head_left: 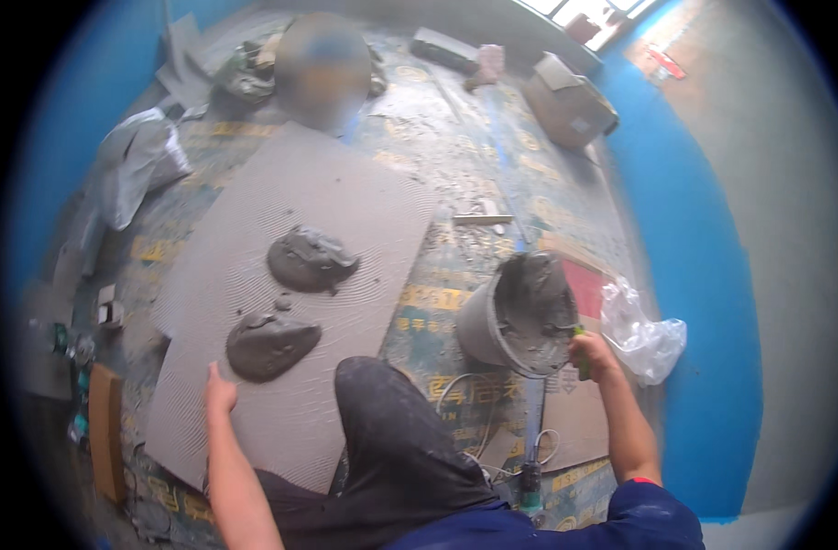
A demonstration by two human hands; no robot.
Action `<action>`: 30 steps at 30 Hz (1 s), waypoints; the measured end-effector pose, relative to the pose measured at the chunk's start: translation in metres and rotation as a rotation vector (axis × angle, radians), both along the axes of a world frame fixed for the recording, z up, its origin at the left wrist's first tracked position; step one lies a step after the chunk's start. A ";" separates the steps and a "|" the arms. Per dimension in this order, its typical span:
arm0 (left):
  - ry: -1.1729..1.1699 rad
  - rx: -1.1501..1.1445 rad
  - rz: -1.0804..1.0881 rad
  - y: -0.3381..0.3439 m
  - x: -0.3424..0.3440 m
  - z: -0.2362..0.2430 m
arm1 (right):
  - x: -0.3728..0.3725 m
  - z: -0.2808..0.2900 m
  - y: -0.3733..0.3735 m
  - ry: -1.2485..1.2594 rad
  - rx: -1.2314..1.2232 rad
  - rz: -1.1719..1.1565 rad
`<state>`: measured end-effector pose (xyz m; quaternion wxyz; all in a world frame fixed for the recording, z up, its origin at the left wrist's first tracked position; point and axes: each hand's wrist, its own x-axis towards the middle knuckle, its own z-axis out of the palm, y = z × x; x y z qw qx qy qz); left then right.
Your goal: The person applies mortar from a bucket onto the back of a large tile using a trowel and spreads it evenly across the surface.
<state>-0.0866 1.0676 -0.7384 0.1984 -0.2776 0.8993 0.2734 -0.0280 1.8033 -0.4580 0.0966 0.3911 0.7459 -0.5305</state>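
My right hand [598, 357] is closed around the green handle of a trowel [581, 339] at the rim of a grey bucket [486, 328]. Grey mortar [540, 293] coats the bucket's inside and hides the trowel's blade. The bucket leans toward me on the right. My left hand [220, 392] hovers over or rests on the left edge of a large grey tile [300, 412], one finger stretched out; nothing shows in it. Two mounds of mortar, a nearer one [270, 346] and a farther one [311, 259], sit on the tile surface, which has combed ridges. My bent knee covers its near right part.
A person [323, 69], blurred, crouches at the far end. Clear plastic [646, 330] and flat cardboard [579, 412] lie right of the bucket. A cardboard box [570, 101] stands far right, a white sack [139, 165] at left. A cable [478, 440] runs near my knee.
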 end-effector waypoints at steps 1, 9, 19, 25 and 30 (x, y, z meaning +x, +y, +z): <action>0.016 -0.003 0.006 -0.006 0.001 -0.001 | -0.005 0.010 -0.015 0.007 -0.024 0.006; -0.085 0.003 -0.038 -0.002 -0.005 0.022 | -0.062 0.026 -0.159 0.112 -0.102 0.350; 0.040 -0.060 -0.116 -0.110 0.043 0.026 | -0.094 -0.120 -0.353 0.314 0.838 0.976; -0.037 -0.510 0.242 -0.153 0.185 0.001 | -0.148 -0.120 -0.370 0.604 0.806 1.120; 0.198 -0.560 0.242 -0.136 0.203 -0.044 | -0.180 -0.149 -0.380 -0.054 0.119 0.907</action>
